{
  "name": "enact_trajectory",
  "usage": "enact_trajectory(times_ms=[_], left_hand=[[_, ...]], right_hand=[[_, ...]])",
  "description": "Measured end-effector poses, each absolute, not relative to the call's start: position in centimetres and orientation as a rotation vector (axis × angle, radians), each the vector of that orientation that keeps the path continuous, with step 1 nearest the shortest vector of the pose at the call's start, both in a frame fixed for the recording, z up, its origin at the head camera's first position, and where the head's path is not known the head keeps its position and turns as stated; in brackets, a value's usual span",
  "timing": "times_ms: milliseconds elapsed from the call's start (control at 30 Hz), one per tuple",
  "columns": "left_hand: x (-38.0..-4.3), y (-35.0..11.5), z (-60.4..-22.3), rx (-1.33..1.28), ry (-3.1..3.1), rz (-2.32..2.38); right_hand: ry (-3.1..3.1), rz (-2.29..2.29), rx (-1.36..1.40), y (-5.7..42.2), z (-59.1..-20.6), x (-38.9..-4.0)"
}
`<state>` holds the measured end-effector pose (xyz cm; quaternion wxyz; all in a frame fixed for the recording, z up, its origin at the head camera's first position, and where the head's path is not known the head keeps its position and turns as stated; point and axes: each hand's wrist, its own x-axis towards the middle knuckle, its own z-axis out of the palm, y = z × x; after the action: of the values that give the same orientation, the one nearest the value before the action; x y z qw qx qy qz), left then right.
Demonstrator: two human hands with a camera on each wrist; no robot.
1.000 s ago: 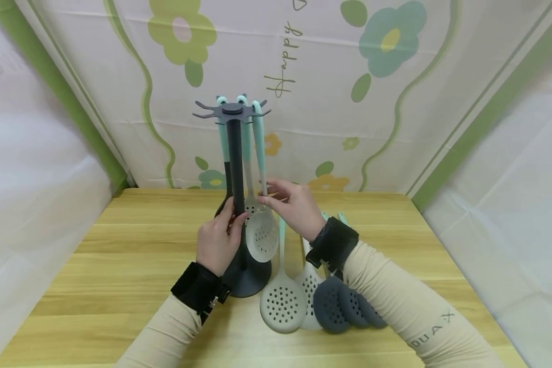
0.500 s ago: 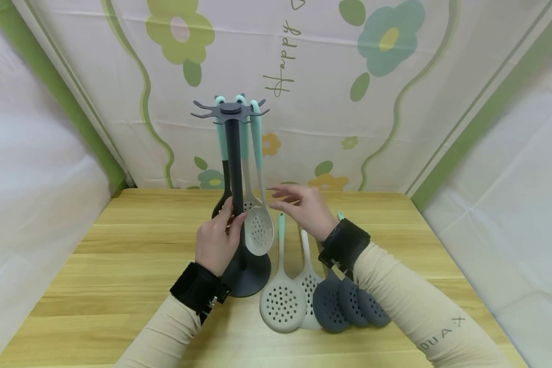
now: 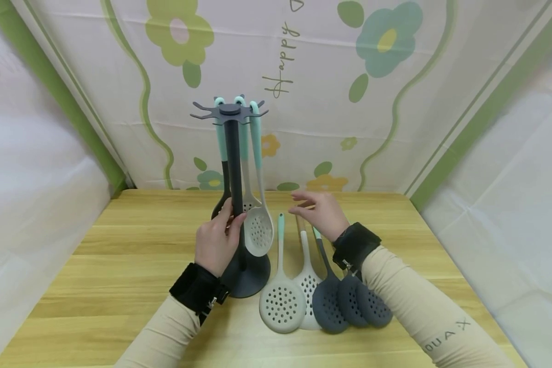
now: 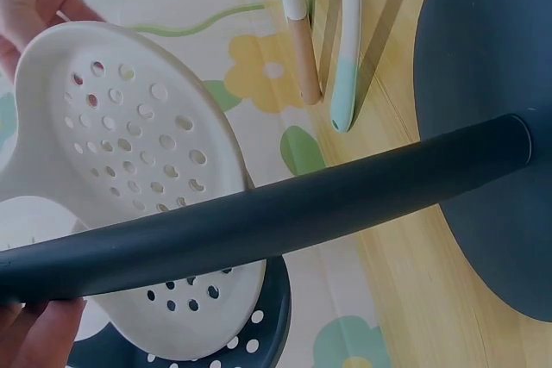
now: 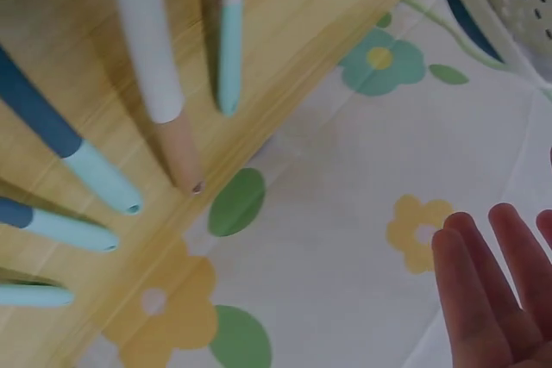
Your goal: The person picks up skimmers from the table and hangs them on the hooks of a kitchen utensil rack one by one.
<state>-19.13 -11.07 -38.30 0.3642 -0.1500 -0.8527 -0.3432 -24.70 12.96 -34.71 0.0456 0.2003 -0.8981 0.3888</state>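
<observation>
Wood-grain table against a flower-printed cloth backdrop; dark grey upright plastic utensil stand, partly loaded.
The left hand grips the stand's post between thumb and fingers, presumably to steady it: three mint-handled utensils, including a pale grey perforated spoon, hang from its arms. The right hand, fingers apart from thumb, holds nothing near the handle ends of five overlapping perforated flat-headed utensils, laid heads toward the person, probably leaving handles separately reachable.

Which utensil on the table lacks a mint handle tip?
The white utensil, second from left: its handle ends in tan, the other four in mint.
</observation>
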Motion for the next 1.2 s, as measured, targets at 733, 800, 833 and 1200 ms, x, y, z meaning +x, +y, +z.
enact_trajectory(times_ms=[733,800,833,1200], left_hand=[[-19.1,-11.1,-38.3,-0.388,-2.189,-0.883],[-19.1,-11.1,-38.3,-0.388,-2.188,-0.888],[-19.1,-11.1,-38.3,-0.387,-2.190,-0.894],[-19.1,-11.0,-38.3,-0.379,-2.201,-0.916]], right_hand=[[-2.923,0.941,0.402,17.4,-37.3,-26.0],[-2.947,0.927,0.367,17.8,-37.6,-26.1],[-2.959,0.919,0.351,18.1,-37.8,-26.2],[-2.990,0.857,0.299,19.9,-39.1,-26.3]])
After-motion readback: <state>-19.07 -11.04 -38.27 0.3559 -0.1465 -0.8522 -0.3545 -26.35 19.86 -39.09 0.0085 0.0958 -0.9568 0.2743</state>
